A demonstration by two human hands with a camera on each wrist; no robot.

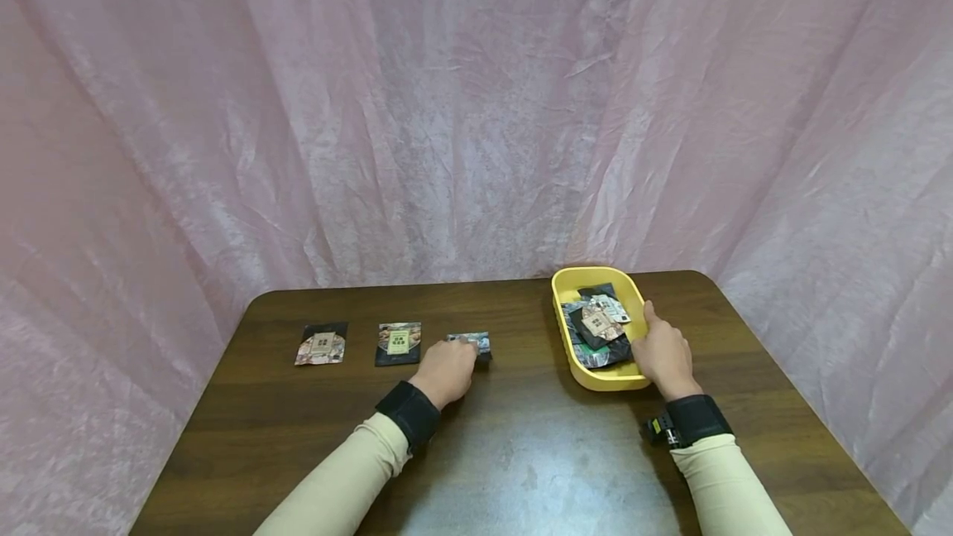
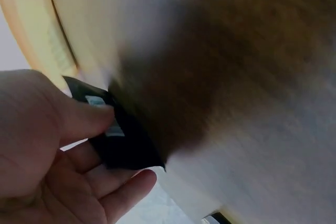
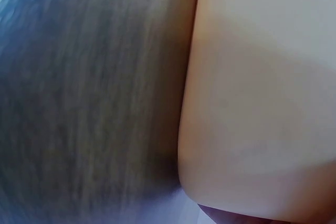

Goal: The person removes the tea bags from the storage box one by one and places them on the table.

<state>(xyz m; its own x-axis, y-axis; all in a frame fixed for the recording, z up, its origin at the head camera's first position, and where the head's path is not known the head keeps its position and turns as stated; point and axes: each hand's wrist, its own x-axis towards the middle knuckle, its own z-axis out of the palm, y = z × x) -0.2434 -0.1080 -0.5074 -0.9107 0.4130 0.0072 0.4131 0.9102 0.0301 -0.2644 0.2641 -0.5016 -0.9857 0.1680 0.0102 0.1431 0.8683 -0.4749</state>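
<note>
My left hand (image 1: 448, 370) pinches a small dark packet (image 2: 128, 140) between thumb and fingers. In the head view only the packet's patterned upper part shows past the hand, low over the table. Left of it lie two similar packets: one with a pale green label (image 1: 398, 342) and one with a beige label (image 1: 323, 344). On the right, my right hand (image 1: 665, 354) grips the side rim of a yellow plastic basket (image 1: 599, 384), its thumb pointing forward; the other fingers are mostly hidden. Several overlapping packets (image 1: 599, 323) lie inside the basket.
The brown wooden table (image 1: 298, 453) reaches back to a pink velvet curtain (image 1: 476, 106). Near the back edge, the basket stands right of the row of packets. A pale smooth wall fills much of the right wrist view.
</note>
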